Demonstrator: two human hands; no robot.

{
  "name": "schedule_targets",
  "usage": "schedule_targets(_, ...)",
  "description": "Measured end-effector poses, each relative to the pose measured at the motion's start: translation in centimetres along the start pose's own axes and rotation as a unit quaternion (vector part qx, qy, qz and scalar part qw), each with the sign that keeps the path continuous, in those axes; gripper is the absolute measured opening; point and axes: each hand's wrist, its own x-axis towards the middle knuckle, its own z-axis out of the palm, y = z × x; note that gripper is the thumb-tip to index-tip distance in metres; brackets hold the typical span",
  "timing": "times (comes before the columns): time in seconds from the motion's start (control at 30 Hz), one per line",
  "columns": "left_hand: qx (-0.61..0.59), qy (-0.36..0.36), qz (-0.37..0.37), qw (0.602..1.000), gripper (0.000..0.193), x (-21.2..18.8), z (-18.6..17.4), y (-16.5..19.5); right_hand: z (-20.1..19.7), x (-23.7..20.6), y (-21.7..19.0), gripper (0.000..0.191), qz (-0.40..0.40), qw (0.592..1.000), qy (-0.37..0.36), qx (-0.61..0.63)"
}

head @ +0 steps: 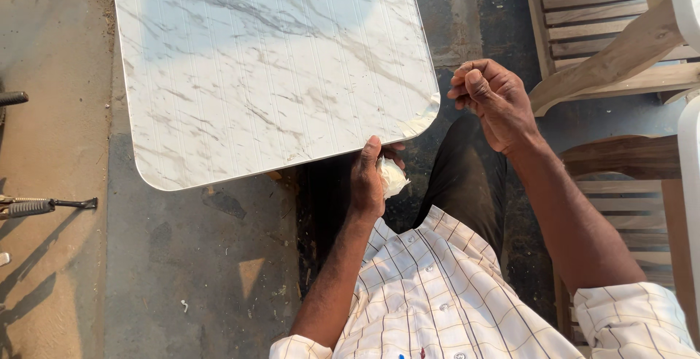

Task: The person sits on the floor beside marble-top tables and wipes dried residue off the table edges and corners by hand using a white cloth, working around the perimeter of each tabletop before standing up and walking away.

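metal tool (44, 207) on ground, well left of marble-look tabletop (270, 67) | left hand (368, 180) at tabletop's near edge, thumb on top, fingers closed on crumpled white cloth (392, 178) just under edge | right hand (494, 100) raised just right of tabletop corner, fingertips pinched, contents unclear | wooden slatted chair (605, 31) further right

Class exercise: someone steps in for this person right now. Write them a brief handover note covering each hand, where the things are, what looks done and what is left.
Left hand: gripping the near edge of the marble-patterned tabletop, with a crumpled white cloth bunched under the fingers.
Right hand: raised beside the table's near right corner, fingertips pinched together; whether it holds anything is too small to tell.
Done: cannot be judged; the top looks clean.
Left: probably that near right corner, where a strip looks loose at the edge.
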Motion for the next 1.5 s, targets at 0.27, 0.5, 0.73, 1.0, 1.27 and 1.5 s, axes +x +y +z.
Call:
schedule_targets(0.27,0.0,0.021,0.004,1.0,0.053,-0.1,-0.9,-0.9,6.8,-2.8,2.6,0.023,-0.157,0.826,0.21,-0.498)
schedule_targets(0.5,0.032,0.037,0.0,0.999,0.056,-0.5,-1.0,-0.5,4.5,-1.9,6.1,0.024,0.025,0.976,0.185,0.109)
schedule_targets(0.73,0.044,0.041,-0.003,0.998,0.063,-0.6,-0.6,-0.5,3.8,-3.4,6.8,0.032,-0.03,0.959,0.148,0.238)
schedule_targets(1.0,0.066,0.079,-0.033,0.994,0.072,-0.5,-0.6,-0.8,4.4,-2.3,7.3,0.022,-0.025,0.978,0.168,-0.122)
schedule_targets(1.27,0.075,0.075,-0.005,0.994,0.068,-0.6,-0.2,-0.5,4.9,-1.7,8.3,0.016,0.079,0.898,0.145,0.407)
schedule_targets(1.5,0.084,0.027,0.019,0.996,0.077,-0.3,-0.5,-1.0,4.3,-2.0,8.0,0.019,0.088,0.943,0.114,0.301)
